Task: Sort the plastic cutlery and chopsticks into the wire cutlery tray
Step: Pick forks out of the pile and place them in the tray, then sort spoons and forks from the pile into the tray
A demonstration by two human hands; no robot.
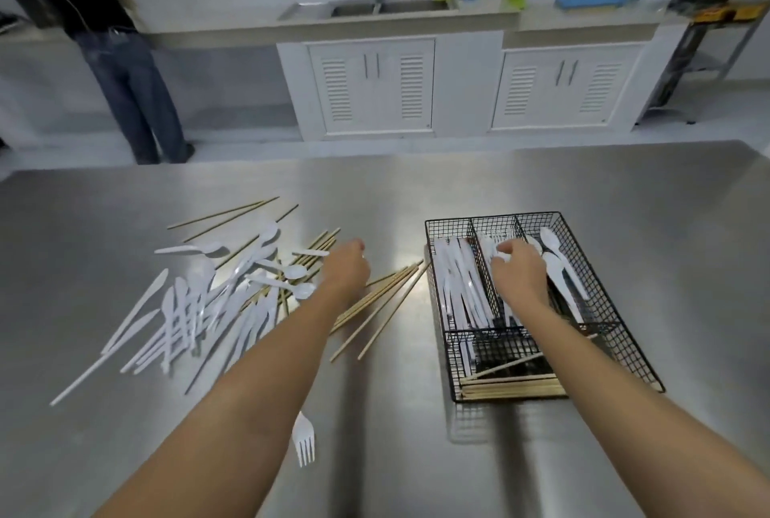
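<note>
A black wire cutlery tray [625,334] sits on the steel table at the right. Its left slot holds white knives [458,288], its middle slot forks, its right slot spoons [560,267], and the front cross slot holds chopsticks [512,387]. My right hand [518,271] is over the middle slot, fingers curled on white plastic forks. To the left lies a loose pile of white plastic cutlery [200,301] mixed with wooden chopsticks [383,296]. My left hand [348,267] reaches over the pile's right edge, fingers bent down; what they touch is hidden. A single fork [303,440] lies near me.
The steel table [416,192] stretches wide behind the tray. Beyond it stand white cabinets [375,88] and a counter with a sink [387,7]. A person in dark clothes [121,59] stands at the far left counter.
</note>
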